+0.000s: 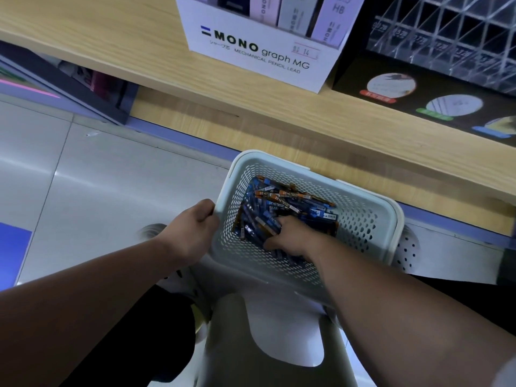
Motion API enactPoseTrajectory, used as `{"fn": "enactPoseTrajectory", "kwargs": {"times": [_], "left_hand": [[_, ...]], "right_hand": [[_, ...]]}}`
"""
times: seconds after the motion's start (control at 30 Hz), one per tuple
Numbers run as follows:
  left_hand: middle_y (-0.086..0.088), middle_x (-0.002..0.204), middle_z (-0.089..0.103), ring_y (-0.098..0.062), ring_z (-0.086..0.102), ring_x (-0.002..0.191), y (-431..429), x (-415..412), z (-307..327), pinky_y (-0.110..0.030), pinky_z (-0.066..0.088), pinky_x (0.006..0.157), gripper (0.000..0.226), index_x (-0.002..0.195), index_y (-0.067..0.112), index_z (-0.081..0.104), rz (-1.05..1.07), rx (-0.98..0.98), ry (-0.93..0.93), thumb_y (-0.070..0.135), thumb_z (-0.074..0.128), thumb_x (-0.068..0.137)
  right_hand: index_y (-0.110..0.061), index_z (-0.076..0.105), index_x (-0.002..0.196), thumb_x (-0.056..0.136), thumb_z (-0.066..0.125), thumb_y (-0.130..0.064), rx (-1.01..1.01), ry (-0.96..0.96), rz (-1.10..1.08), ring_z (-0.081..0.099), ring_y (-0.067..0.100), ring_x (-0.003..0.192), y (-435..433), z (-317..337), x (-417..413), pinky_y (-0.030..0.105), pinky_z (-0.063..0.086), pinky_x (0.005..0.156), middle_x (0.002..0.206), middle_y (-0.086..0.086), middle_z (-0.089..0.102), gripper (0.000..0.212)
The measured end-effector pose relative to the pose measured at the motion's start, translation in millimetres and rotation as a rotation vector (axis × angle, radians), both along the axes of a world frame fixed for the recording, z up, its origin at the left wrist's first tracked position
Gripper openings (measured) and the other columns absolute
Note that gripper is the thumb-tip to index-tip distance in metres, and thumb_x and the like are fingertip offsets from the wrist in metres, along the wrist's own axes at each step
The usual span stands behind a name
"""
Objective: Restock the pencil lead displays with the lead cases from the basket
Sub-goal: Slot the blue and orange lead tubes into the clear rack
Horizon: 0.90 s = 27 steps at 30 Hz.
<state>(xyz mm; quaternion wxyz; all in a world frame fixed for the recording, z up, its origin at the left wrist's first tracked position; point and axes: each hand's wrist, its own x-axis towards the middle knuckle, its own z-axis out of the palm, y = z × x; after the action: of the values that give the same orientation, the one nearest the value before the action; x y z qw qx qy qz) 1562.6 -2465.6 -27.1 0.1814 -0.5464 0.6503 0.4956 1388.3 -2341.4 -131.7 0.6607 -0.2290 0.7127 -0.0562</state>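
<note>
At the far left lies a pale tiled floor (97, 177), and above it runs a light wooden shelf (125, 37) whose front edge slants down toward the right. The left hand (195, 227) comes in from the lower left and grips the left rim of a pale perforated basket (363, 227), with its fingers curled over the edge and its knuckles facing out. Below the basket, near the bottom middle, is a pale plastic stool (265, 331) with a rounded cut-out in its top; the basket's near edge overlaps it, and the basket tilts so that its left side is lower. On the shelf above stands a white cardboard display (259, 51) printed "MONO graph MG, mechanical pencil lead", with tall pale packs standing upright in it. Inside the basket, heaped toward the left and far side, lie the lead cases (293, 202), small flat packs in dark blue and orange, piled every which way. The right hand (290, 236) reaches down into that heap from the near right, its fingers and thumb curled round a small bunch of cases at the pile's near-left end. At the far right of the shelf stands a black display (405, 90) with round pictures on its sloped front and clear plastic dividers (446, 37) above it.
</note>
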Motion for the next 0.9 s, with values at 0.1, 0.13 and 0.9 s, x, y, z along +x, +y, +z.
{"fn": "enactPoseTrajectory", "kwargs": {"times": [0.1, 0.13, 0.9], "left_hand": [[-0.007, 0.072, 0.047, -0.013, 0.039, 0.058, 0.3, -2.6, 2.8, -0.011, 0.033, 0.046, 0.017, 0.089, 0.002, 0.045, -0.037, -0.041, -0.005, 0.015, 0.042, 0.100], [-0.006, 0.072, 0.047, -0.013, 0.039, 0.058, -0.1, -3.1, 3.4, -0.011, 0.034, 0.047, 0.017, 0.089, 0.003, 0.045, -0.042, -0.044, -0.004, 0.015, 0.041, 0.100], [0.002, 0.087, 0.064, -0.017, 0.060, 0.074, -14.4, -28.4, 33.6, -0.033, 0.048, 0.066, 0.019, 0.110, 0.025, 0.058, -0.121, -0.471, 0.216, 0.034, 0.059, 0.093]], "right_hand": [[-0.016, 0.064, 0.115, 0.085, 0.081, -0.023, -0.011, -0.009, 0.045, 0.062, 0.016, 0.083, -8.1, -1.2, 6.0, 0.033, 0.054, 0.082, 0.097, 0.001, 0.066, 0.036], [-0.013, 0.063, 0.122, 0.084, 0.081, -0.023, -0.011, -0.003, 0.054, 0.062, 0.017, 0.086, -10.1, -1.1, 7.2, 0.033, 0.053, 0.084, 0.104, 0.002, 0.066, 0.043], [-0.019, 0.061, 0.094, 0.082, 0.082, -0.009, -0.220, -0.084, -0.372, 0.070, 0.020, 0.092, 8.6, 119.2, -23.7, 0.030, 0.052, 0.086, 0.096, 0.004, 0.074, 0.027]]}}
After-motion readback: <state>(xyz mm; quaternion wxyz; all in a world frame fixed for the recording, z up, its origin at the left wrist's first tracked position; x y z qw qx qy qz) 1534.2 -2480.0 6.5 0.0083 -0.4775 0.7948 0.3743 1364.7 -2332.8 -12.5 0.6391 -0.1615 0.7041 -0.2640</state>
